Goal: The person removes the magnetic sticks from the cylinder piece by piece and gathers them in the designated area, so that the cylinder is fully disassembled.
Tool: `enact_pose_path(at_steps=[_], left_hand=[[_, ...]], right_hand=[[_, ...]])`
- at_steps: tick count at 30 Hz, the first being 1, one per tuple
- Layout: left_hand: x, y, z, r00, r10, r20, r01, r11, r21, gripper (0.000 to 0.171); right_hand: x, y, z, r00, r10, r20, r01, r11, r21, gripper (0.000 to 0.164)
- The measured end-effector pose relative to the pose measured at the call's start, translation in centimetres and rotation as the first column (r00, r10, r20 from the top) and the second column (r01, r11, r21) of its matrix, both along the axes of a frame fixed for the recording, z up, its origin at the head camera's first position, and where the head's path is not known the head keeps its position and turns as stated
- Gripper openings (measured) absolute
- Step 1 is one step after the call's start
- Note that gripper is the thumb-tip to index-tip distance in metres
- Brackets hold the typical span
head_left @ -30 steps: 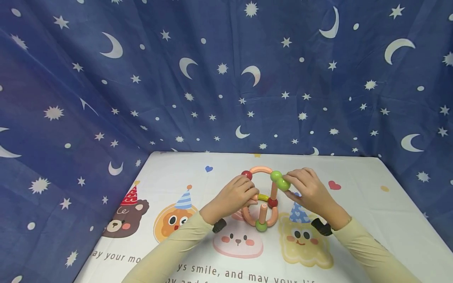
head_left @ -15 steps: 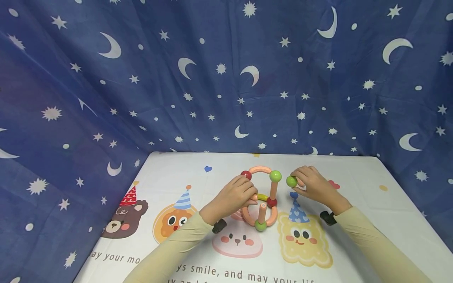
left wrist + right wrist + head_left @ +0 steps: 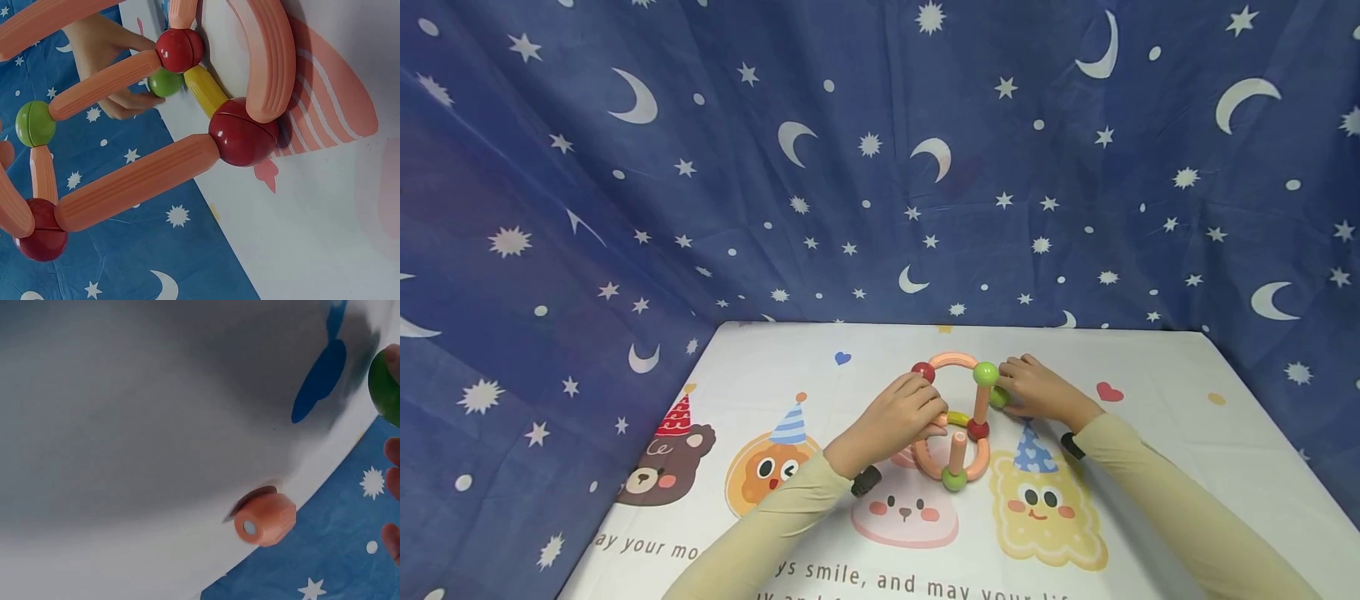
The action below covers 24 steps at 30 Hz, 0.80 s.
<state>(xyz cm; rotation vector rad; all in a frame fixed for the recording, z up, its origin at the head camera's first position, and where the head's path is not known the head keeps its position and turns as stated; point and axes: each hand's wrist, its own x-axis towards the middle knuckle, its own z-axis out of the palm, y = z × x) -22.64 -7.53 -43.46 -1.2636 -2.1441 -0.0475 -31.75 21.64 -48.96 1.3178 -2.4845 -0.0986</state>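
My left hand (image 3: 891, 419) grips the side of a standing ball-and-stick frame (image 3: 982, 406) of orange sticks, curved orange pieces and red and green balls. A yellow piece (image 3: 206, 90) joins two red balls in the left wrist view. To the right of the frame, my right hand (image 3: 1047, 392) pinches a loose green ball (image 3: 998, 397) close to the frame's upper right green ball (image 3: 986, 373). In the right wrist view, an orange stick (image 3: 265, 519) with a shiny round end lies on the table, apart from the held ball (image 3: 382, 387). My right hand hides this stick from the head view.
A white tablecloth (image 3: 805, 350) with cartoon figures and lettering covers the table. A blue curtain (image 3: 865, 250) with moons and stars hangs behind and to the left. One orange stick (image 3: 957, 452) stands upright in the frame's front green ball (image 3: 954, 478).
My right hand moved right, away from the frame with the green ball, then came back beside it. An orange stick showed behind that ball half a second ago. My left hand stayed in place.
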Motion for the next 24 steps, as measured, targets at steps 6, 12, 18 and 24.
enact_pose_path(at_steps=[6, 12, 18, 24], left_hand=[[0.0, -0.1, 0.1, 1.000, 0.002, 0.001, -0.002, 1.000, -0.003, 0.025], [0.0, -0.1, 0.2, 1.000, -0.002, 0.000, 0.002, 1.000, -0.001, 0.026], [-0.2, 0.0, 0.2, 1.000, -0.008, 0.006, 0.008, 1.000, 0.015, 0.027], [-0.2, -0.2, 0.2, 1.000, 0.010, 0.010, -0.010, 1.000, 0.006, 0.027]], right_hand=[[-1.3, -1.3, 0.4, 0.993, -0.117, 0.003, 0.117, 0.993, 0.028, 0.038], [-1.3, -1.1, 2.0, 0.983, -0.181, -0.043, 0.177, 0.981, -0.084, 0.042], [0.2, -0.5, 4.3, 0.979, -0.200, -0.049, 0.182, 0.951, -0.249, 0.036], [2.4, -0.1, 5.7, 0.974, -0.191, -0.119, 0.141, 0.929, -0.341, 0.034]])
